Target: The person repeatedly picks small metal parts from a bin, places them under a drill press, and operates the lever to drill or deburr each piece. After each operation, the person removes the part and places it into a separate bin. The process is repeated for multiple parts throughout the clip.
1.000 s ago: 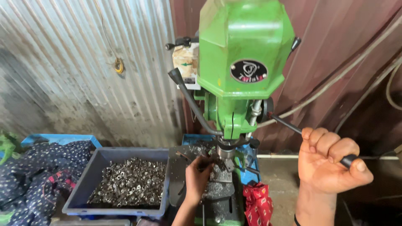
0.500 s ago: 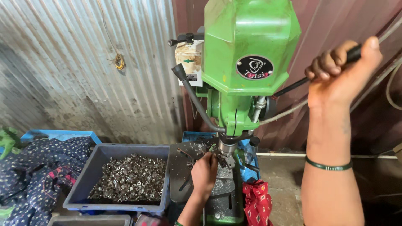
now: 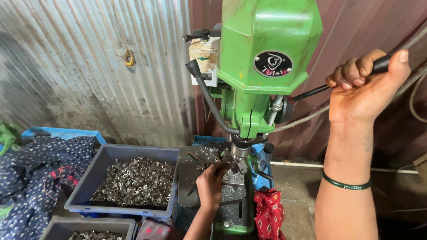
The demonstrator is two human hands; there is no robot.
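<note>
While the left hand (image 3: 210, 184) hides its workpiece, the right hand (image 3: 362, 91) grips the lever (image 3: 311, 93).

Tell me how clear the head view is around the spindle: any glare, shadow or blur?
Head view: even daylight, no strong glare; soft sheen on the green drill press. The left hand at the work table sits in the head's shadow, small parts there hard to separate. The right hand on the feed handle is sharp; edges bend slightly.
</note>
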